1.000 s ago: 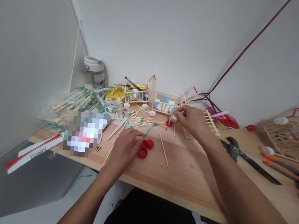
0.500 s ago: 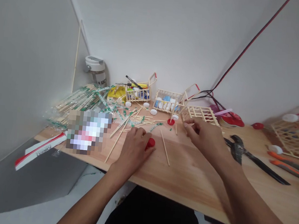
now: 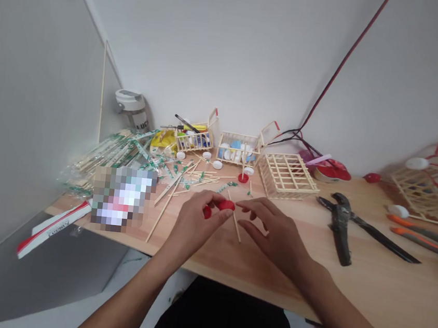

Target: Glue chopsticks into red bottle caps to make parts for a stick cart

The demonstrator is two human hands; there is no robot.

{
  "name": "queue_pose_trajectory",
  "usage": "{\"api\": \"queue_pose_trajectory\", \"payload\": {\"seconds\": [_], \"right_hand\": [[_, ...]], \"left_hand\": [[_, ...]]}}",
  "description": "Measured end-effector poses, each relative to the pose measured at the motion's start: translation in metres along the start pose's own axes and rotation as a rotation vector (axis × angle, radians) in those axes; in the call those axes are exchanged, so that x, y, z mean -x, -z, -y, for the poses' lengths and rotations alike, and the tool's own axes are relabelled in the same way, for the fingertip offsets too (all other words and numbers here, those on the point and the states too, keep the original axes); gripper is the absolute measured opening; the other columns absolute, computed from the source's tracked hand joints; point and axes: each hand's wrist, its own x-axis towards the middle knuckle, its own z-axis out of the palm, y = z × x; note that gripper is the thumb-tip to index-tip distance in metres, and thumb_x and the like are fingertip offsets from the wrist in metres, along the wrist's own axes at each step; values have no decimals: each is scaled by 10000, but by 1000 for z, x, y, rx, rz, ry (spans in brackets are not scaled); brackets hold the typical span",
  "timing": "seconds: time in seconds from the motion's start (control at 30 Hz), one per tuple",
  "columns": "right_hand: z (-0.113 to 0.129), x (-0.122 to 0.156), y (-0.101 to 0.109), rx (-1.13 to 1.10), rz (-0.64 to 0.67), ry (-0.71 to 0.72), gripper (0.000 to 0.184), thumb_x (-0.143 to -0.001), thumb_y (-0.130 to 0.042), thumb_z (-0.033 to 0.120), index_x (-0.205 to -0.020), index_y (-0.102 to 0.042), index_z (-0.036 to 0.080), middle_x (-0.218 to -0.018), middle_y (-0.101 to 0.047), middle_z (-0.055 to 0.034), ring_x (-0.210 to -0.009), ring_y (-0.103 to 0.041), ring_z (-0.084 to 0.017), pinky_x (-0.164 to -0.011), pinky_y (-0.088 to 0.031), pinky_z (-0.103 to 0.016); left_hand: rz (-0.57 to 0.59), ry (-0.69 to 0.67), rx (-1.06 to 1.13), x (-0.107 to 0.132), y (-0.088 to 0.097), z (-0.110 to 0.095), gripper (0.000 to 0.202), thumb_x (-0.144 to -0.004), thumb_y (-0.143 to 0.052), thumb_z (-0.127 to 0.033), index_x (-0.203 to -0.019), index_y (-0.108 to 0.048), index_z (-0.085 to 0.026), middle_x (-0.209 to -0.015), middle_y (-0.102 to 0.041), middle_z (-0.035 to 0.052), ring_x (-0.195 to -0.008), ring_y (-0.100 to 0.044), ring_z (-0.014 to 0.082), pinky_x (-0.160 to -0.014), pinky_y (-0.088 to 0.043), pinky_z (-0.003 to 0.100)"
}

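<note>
Head view | left hand (image 3: 191, 225) grips red cap (image 3: 225, 205) at its fingertips, low over wooden table (image 3: 288, 281), near the front edge; second red cap (image 3: 207, 212) sits against its fingers | right hand (image 3: 274, 236) is empty, fingers loosely spread, index tip just beside red cap | thin stick (image 3: 236, 230) lies between the hands | stick crate (image 3: 286, 175) and pliers (image 3: 340, 221) lie beyond, to the right.
</note>
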Motion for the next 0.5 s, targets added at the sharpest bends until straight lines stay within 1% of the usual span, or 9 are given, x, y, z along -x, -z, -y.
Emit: {"api": "queue_pose_trajectory", "payload": {"seconds": [0.07, 0.13, 0.2, 0.27, 0.33, 0.43, 0.5], "right_hand": [[2, 4, 1, -9, -12, 18, 256, -915, -546, 296, -1164, -582, 251, -982, -632, -24, -820, -592, -128, -657, -429, -237], [0, 7, 4, -12, -25, -2, 182, -921, -531, 289, -1074, -612, 232, -886, -628, -10, -749, -575, -121, -637, -413, -239], [-5, 9, 7, -26, -13, -53, 132, -921, -514, 277, -950, -628, 218, -803, -620, 4, -678, -546, -114, -616, -394, -244], [-12, 11, 9, -41, 28, -132, 145, -914, -504, 275, -859, -621, 211, -748, -616, 14, -639, -526, -114, -604, -376, -252], [-20, 13, 11, -16, 71, -223, 182, -908, -496, 291, -786, -601, 207, -711, -612, 15, -621, -515, -123, -595, -356, -264], [-30, 12, 11, 94, 111, -325, 234, -897, -487, 314, -698, -544, 203, -673, -595, 6, -611, -497, -139, -587, -322, -278], [-35, 10, 10, 165, 109, -368, 254, -893, -478, 315, -666, -501, 203, -665, -586, -1, -607, -486, -145, -589, -307, -283]], "left_hand": [[134, 68, 197, 1, -7, -6, 257, -813, -644, -387, -944, -680, -169, -918, -695, 48, -812, -606, 169, -716, -451, 281], [244, 92, 323, 0, -17, -8, 280, -828, -618, -406, -907, -686, -146, -885, -700, 54, -796, -617, 161, -712, -450, 265], [314, 112, 355, -3, -27, -8, 312, -857, -567, -425, -830, -682, -136, -784, -686, 43, -723, -609, 145, -661, -439, 247], [357, 118, 295, -7, -37, -8, 361, -887, -511, -436, -747, -659, -138, -662, -643, 22, -636, -584, 134, -601, -415, 240], [332, 66, 158, -13, -43, -8, 342, -897, -501, -395, -712, -643, -146, -637, -623, 14, -635, -577, 140, -604, -403, 248], [200, -74, -42, -20, -49, -8, 204, -891, -514, -271, -786, -650, -160, -768, -664, 20, -756, -597, 156, -697, -413, 267], [145, -139, -116, -23, -50, -7, 138, -882, -521, -218, -850, -645, -168, -841, -674, 22, -803, -600, 159, -739, -420, 275]]}}
